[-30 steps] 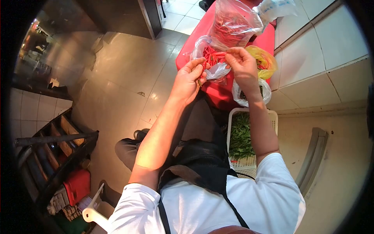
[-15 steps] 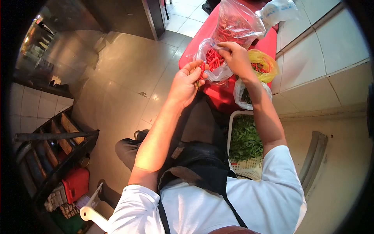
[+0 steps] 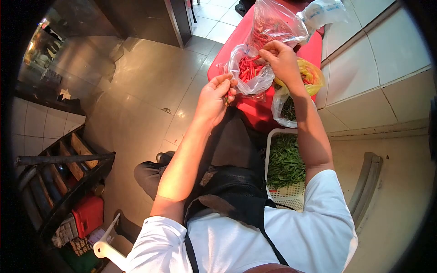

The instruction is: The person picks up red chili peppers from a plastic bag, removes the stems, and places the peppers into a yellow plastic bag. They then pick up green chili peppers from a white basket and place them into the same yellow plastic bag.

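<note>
My left hand point(image 3: 213, 101) is closed around red chilli peppers point(image 3: 229, 94), mostly hidden by the fingers, at the near-left side of an open clear plastic bag point(image 3: 262, 85). Loose red chillies point(image 3: 248, 69) fill that bag. Over its right rim, my right hand point(image 3: 283, 64) pinches a red chilli point(image 3: 256, 58) between thumb and fingertips. The bag rests on a red tabletop point(image 3: 255, 107).
A larger clear bag of chillies point(image 3: 273, 32) stands behind. To the right are a yellow bag point(image 3: 314, 75) and a clear bag with dark green contents point(image 3: 288, 111). Below sits a white basket point(image 3: 291, 200) of green leaves point(image 3: 286, 159). A tiled wall point(image 3: 364, 91) borders the right.
My right hand has shifted slightly right, and a red chilli now shows in its pinch. Fewer chillies show in my left hand, whose fingers have closed further.
</note>
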A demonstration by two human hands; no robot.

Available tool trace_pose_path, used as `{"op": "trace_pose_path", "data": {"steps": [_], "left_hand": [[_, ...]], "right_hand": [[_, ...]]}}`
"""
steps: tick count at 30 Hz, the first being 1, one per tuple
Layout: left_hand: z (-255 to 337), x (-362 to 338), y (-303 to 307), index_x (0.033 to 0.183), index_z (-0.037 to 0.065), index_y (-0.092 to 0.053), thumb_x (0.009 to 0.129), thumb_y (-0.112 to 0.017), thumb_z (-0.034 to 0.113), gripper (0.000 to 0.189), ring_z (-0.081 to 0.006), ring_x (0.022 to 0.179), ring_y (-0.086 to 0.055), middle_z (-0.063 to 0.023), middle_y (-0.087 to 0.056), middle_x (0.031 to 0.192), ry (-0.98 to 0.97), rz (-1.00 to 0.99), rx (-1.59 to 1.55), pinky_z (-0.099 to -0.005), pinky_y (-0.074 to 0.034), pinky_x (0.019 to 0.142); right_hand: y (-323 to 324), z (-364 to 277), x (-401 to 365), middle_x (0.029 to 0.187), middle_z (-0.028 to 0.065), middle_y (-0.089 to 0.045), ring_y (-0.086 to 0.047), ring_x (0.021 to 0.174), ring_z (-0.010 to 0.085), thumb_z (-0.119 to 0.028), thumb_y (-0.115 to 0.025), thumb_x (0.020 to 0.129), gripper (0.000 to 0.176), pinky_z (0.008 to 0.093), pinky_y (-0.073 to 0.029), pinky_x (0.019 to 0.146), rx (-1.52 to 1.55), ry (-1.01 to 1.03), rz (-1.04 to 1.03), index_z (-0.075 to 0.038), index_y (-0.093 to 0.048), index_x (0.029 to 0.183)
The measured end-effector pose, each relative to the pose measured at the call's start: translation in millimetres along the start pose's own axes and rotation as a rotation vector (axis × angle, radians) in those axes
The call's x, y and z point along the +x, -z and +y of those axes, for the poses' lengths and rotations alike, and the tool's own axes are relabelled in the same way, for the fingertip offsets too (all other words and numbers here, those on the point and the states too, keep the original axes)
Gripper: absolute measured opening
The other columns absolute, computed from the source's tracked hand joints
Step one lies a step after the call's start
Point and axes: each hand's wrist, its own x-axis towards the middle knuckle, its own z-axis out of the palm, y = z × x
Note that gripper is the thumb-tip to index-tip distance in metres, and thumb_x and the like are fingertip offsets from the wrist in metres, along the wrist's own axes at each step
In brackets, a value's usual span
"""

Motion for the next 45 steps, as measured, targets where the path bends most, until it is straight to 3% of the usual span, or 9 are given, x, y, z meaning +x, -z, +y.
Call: {"op": "trace_pose_path", "data": {"steps": [3, 6, 7, 10, 19, 25, 32, 35, 45], "left_hand": [[1.8, -4.1, -0.5, 0.118, 0.000, -0.055, 0.098, -0.056, 0.010, 0.022, -0.0129, 0.078, -0.057, -0.0090, -0.065, 0.099, 0.010, -0.023, 0.007, -0.0237, -0.046, 0.065], [6.2, -8.0, 2.5, 0.119, 0.000, -0.055, 0.098, -0.056, 0.010, 0.023, -0.0127, 0.078, -0.057, -0.0093, -0.065, 0.100, -0.006, -0.028, 0.046, -0.0237, -0.046, 0.065], [6.7, -9.4, 4.6, 0.119, 0.000, -0.054, 0.098, -0.057, 0.011, 0.024, -0.0126, 0.078, -0.057, -0.0095, -0.065, 0.100, -0.013, -0.023, 0.062, -0.0237, -0.046, 0.065], [5.1, -11.6, 9.8, 0.120, -0.001, -0.055, 0.098, -0.057, 0.011, 0.024, -0.0125, 0.078, -0.058, -0.0097, -0.065, 0.101, 0.006, 0.002, 0.090, -0.0237, -0.047, 0.065], [1.9, -8.4, 11.6, 0.123, -0.003, -0.051, 0.098, -0.056, 0.009, 0.027, -0.0117, 0.075, -0.057, -0.0108, -0.063, 0.102, 0.030, -0.018, 0.090, -0.0228, -0.048, 0.064], [7.7, -11.0, 18.5, 0.119, -0.001, -0.055, 0.098, -0.057, 0.010, 0.024, -0.0115, 0.076, -0.057, -0.0094, -0.066, 0.101, 0.017, -0.002, 0.095, -0.0228, -0.047, 0.064], [6.7, -11.1, 17.5, 0.120, -0.001, -0.055, 0.098, -0.057, 0.010, 0.025, -0.0114, 0.076, -0.057, -0.0089, -0.066, 0.101, 0.029, 0.008, 0.099, -0.0230, -0.047, 0.064], [5.7, -11.8, 16.3, 0.120, -0.001, -0.055, 0.097, -0.058, 0.010, 0.025, -0.0115, 0.076, -0.057, -0.0087, -0.066, 0.101, 0.022, -0.005, 0.094, -0.0232, -0.047, 0.064], [9.3, -15.1, 20.2, 0.122, -0.002, -0.053, 0.098, -0.057, 0.010, 0.027, -0.0109, 0.076, -0.056, -0.0084, -0.064, 0.103, 0.032, 0.003, 0.121, -0.0228, -0.046, 0.065]], "right_hand": [[-15.9, 24.3, 11.5, 0.090, 0.0179, -0.070, -0.070, 0.085, 0.0333, -0.017, -0.068, 0.084, 0.017, 0.0395, -0.054, 0.076, -0.248, 0.100, -0.044, -0.003, -0.071, 0.094], [-19.0, 34.7, 14.7, 0.083, 0.0154, -0.070, -0.069, 0.076, 0.0214, -0.008, -0.066, 0.085, 0.014, 0.0324, -0.053, 0.071, -0.420, 0.270, -0.167, 0.002, -0.068, 0.094], [-15.9, 37.1, 17.3, 0.086, 0.0180, -0.070, -0.069, 0.080, 0.0291, -0.008, -0.067, 0.081, 0.017, 0.0361, -0.054, 0.074, -0.431, 0.184, -0.324, 0.001, -0.069, 0.094], [-14.1, 46.1, 16.2, 0.087, 0.0193, -0.068, -0.067, 0.086, 0.0349, -0.011, -0.068, 0.078, 0.018, 0.0417, -0.053, 0.079, -0.648, 0.357, -0.437, -0.001, -0.070, 0.093], [-30.8, 48.6, 15.1, 0.081, 0.0210, -0.064, -0.063, 0.087, 0.0384, -0.013, -0.066, 0.078, 0.015, 0.0463, -0.050, 0.078, -0.750, 0.236, -0.433, -0.002, -0.069, 0.089], [-26.7, 58.0, 26.9, 0.083, 0.0227, -0.065, -0.066, 0.083, 0.0378, -0.011, -0.063, 0.082, 0.015, 0.0433, -0.051, 0.073, -0.498, 0.154, -0.308, 0.000, -0.067, 0.090], [-2.7, 28.0, 24.0, 0.091, 0.0237, -0.067, -0.066, 0.091, 0.0409, -0.014, -0.066, 0.079, 0.018, 0.0495, -0.052, 0.079, -0.737, 0.031, -0.431, 0.000, -0.068, 0.090], [-5.1, 39.0, 14.0, 0.089, 0.0216, -0.069, -0.067, 0.090, 0.0402, -0.013, -0.070, 0.075, 0.016, 0.0502, -0.052, 0.078, -0.881, 0.019, -0.406, -0.002, -0.069, 0.087], [-2.5, 50.4, 8.6, 0.079, 0.0193, -0.068, -0.069, 0.082, 0.0355, -0.012, -0.071, 0.071, 0.015, 0.0448, -0.054, 0.071, -0.633, 0.126, -0.327, -0.002, -0.068, 0.082]]}}
